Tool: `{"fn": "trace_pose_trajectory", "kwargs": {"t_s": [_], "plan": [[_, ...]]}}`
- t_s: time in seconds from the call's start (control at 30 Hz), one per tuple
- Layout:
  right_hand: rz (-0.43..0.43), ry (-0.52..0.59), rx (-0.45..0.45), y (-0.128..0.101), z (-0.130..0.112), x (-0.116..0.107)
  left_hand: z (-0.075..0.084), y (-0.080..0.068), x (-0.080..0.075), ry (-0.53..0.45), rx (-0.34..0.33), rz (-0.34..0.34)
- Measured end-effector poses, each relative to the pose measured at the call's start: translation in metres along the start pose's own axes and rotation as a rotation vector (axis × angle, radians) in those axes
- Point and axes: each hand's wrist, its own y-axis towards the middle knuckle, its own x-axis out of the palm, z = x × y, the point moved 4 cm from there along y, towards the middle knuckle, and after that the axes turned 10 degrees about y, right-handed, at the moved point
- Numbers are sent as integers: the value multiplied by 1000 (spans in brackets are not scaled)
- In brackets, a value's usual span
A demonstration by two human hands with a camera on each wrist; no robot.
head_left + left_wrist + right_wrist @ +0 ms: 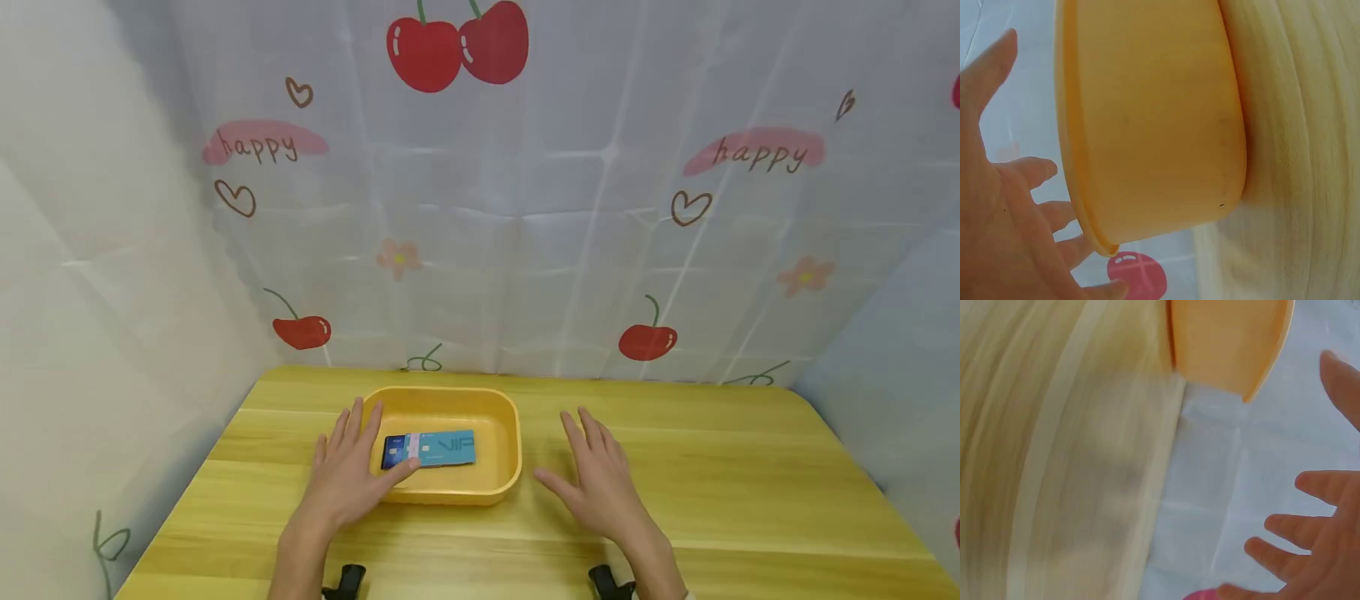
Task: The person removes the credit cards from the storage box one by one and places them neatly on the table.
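A yellow plastic basin [498,492] with rounded corners stands on the wooden table. Inside it lie several overlapping cards; a light blue card [448,447] marked VIP is on the right, a dark blue card [392,450] at the left end. My left hand [347,475], fingers spread, hovers over the basin's left rim, its thumb overlapping the cards' lower edge in the head view. In the left wrist view its fingers are beside the basin's outer wall [1154,125]. To the right of the basin, apart from it, my right hand [600,487] has spread fingers and holds nothing.
The yellow wood-grain table [750,483] extends to both sides and back to a white curtain [517,275] printed with cherries, hearts and "happy". Another pale sheet [112,292] hangs at the left. Black wrist mounts [348,581] show below the hands.
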Motion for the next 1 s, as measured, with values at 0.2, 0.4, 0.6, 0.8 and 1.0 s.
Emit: {"fn": "trace_pose_trajectory", "kwargs": {"t_s": [0.2, 0.4, 0.6, 0.8, 1.0], "plan": [[45, 140, -61, 11, -20, 1, 1, 4, 1, -47, 23, -43], [44, 259, -146, 33, -44, 10, -10, 7, 4, -118, 4, -60], [-40, 360, -181, 61, -57, 28, -21, 11, 11, -171, 16, -105], [-187, 354, -143, 82, -59, 52, -26, 14, 15, -220, 21, -146], [-339, 275, -112, 93, -61, 76, -29, 14, 15, -241, 14, -162]]}}
